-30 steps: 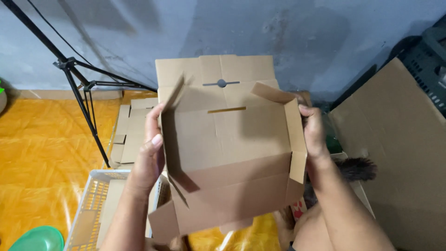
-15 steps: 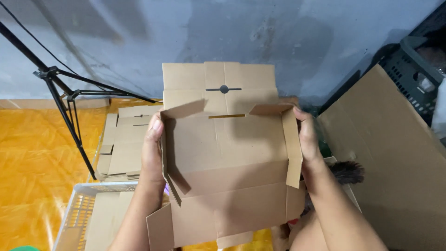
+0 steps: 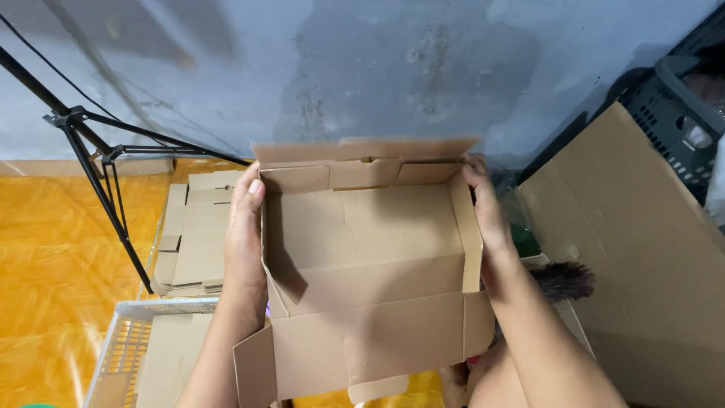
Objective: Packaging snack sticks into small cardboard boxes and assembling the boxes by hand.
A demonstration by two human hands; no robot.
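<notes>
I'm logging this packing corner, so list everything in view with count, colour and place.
cardboard box: one, brown, open and partly folded, centre, held between both hands
flat cardboard blanks: a stack, brown, on the floor left of the box
white basket: one, bottom left, cardboard lying in it
tripod: one, black, left, against the wall
large cardboard sheet: one, brown, leaning at right
dark crate: one, upper right
floor: orange-yellow, left
wall: grey, behind
left hand: on the box's left wall
right hand: on the box's right wall
</notes>
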